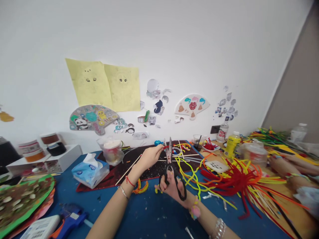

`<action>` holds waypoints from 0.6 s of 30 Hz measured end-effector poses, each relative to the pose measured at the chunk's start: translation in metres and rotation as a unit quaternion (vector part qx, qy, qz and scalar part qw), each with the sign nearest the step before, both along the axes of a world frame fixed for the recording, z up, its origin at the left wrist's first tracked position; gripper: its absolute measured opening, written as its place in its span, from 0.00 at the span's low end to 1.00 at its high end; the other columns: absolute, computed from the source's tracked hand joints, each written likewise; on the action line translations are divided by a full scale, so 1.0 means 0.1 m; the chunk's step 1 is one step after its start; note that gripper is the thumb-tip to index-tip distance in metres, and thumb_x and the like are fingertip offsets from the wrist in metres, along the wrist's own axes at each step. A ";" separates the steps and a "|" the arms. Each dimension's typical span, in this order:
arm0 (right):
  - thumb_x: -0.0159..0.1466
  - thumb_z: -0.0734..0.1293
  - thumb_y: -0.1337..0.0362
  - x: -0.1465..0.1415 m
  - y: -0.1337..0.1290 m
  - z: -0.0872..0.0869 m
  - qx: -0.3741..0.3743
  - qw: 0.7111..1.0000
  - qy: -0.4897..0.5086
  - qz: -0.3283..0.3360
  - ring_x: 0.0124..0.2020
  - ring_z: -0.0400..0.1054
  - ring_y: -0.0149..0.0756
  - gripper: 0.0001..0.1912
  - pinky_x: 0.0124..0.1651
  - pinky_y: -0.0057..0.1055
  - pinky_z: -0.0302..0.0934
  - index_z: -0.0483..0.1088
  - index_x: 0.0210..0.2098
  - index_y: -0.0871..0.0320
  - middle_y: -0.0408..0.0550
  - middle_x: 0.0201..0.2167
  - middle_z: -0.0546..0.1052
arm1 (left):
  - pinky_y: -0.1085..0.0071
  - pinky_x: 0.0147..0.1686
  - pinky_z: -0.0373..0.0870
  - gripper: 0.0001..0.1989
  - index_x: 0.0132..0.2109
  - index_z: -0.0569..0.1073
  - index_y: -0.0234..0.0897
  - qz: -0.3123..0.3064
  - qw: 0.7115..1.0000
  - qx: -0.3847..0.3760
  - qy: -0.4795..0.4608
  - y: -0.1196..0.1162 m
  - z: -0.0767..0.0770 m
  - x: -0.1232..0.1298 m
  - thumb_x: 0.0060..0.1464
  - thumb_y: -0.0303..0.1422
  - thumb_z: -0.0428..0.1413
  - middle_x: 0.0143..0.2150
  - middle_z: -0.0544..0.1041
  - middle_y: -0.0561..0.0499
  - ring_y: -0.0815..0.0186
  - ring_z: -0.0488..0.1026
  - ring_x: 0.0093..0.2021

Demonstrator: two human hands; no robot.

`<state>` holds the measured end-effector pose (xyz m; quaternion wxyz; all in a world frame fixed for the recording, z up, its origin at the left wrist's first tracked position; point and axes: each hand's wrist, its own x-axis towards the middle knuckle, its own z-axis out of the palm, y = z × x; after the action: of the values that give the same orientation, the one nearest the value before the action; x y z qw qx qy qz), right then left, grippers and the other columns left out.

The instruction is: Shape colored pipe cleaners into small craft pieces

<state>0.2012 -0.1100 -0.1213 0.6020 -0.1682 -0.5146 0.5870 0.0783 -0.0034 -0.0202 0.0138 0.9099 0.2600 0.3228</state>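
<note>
While our left hand (151, 157) pinches a red strip (166, 146) beside the parted scissors (169, 157) our right hand (171, 190) grips, slipping could nick us.

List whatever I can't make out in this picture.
Head view: the gripped end of the red pipe cleaner, hidden by the left hand.
Head view: the lower end of the blue glue gun, cut off by the bottom edge.
Head view: label wording on the yellow bottle, too small.

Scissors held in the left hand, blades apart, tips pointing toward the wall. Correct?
Wrong hand. The head view shows the scissors in the right hand; blades apart and tips toward the wall stand.
</note>
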 end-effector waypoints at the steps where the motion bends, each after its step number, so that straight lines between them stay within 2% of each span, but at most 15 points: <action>1: 0.47 0.61 0.37 0.00 0.01 0.02 0.000 0.999 0.039 0.005 0.30 0.57 0.35 0.26 0.44 0.43 0.54 0.58 0.33 0.51 0.43 0.26 0.61 | 0.74 0.28 0.60 0.12 0.42 0.66 0.38 -0.003 1.000 0.011 0.023 -0.01 0.00 0.00 0.60 0.34 0.40 0.30 0.73 0.50 0.66 0.70 0.29; 3: 0.51 0.59 0.39 0.00 0.01 0.07 -0.004 0.995 0.093 0.021 0.31 0.57 0.35 0.23 0.46 0.42 0.52 0.57 0.34 0.50 0.42 0.27 0.59 | 0.74 0.26 0.59 0.12 0.41 0.67 0.38 -0.003 0.998 0.024 0.053 -0.03 0.00 0.01 0.60 0.34 0.40 0.28 0.72 0.50 0.66 0.69 0.26; 7: 0.55 0.58 0.43 -0.02 -0.06 0.20 -0.009 0.994 0.105 -0.010 0.34 0.57 0.35 0.18 0.49 0.41 0.50 0.56 0.32 0.51 0.42 0.27 0.58 | 0.75 0.28 0.59 0.12 0.40 0.67 0.38 -0.018 0.998 0.024 0.053 -0.10 0.04 0.01 0.59 0.32 0.40 0.29 0.72 0.50 0.67 0.69 0.27; 10: 0.51 0.58 0.38 -0.05 -0.10 0.26 -0.004 0.994 0.108 -0.011 0.38 0.57 0.38 0.23 0.49 0.42 0.50 0.55 0.31 0.51 0.44 0.30 0.60 | 0.75 0.27 0.57 0.12 0.40 0.67 0.39 -0.033 0.997 0.028 0.057 -0.18 0.06 0.04 0.59 0.32 0.39 0.29 0.72 0.50 0.66 0.69 0.27; 14: 0.45 0.57 0.33 -0.05 -0.10 0.25 -0.005 0.993 0.112 -0.027 0.45 0.56 0.44 0.30 0.50 0.44 0.49 0.56 0.33 0.51 0.48 0.36 0.62 | 0.75 0.24 0.55 0.13 0.41 0.67 0.39 -0.013 1.000 0.010 0.027 -0.24 0.06 0.09 0.59 0.34 0.39 0.26 0.70 0.51 0.67 0.67 0.24; 18: 0.41 0.61 0.33 -0.07 -0.05 0.18 0.003 0.994 0.103 -0.047 0.45 0.56 0.43 0.31 0.52 0.43 0.49 0.57 0.33 0.49 0.47 0.36 0.62 | 0.75 0.27 0.58 0.13 0.43 0.65 0.39 -0.039 0.999 -0.023 -0.029 -0.22 0.07 0.06 0.60 0.32 0.38 0.30 0.72 0.50 0.67 0.68 0.26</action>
<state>0.1943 -0.1145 -0.1028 0.6795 -0.1288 -0.4430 0.5705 0.0840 -0.0255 -0.0129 0.0545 0.9092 0.2308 0.3423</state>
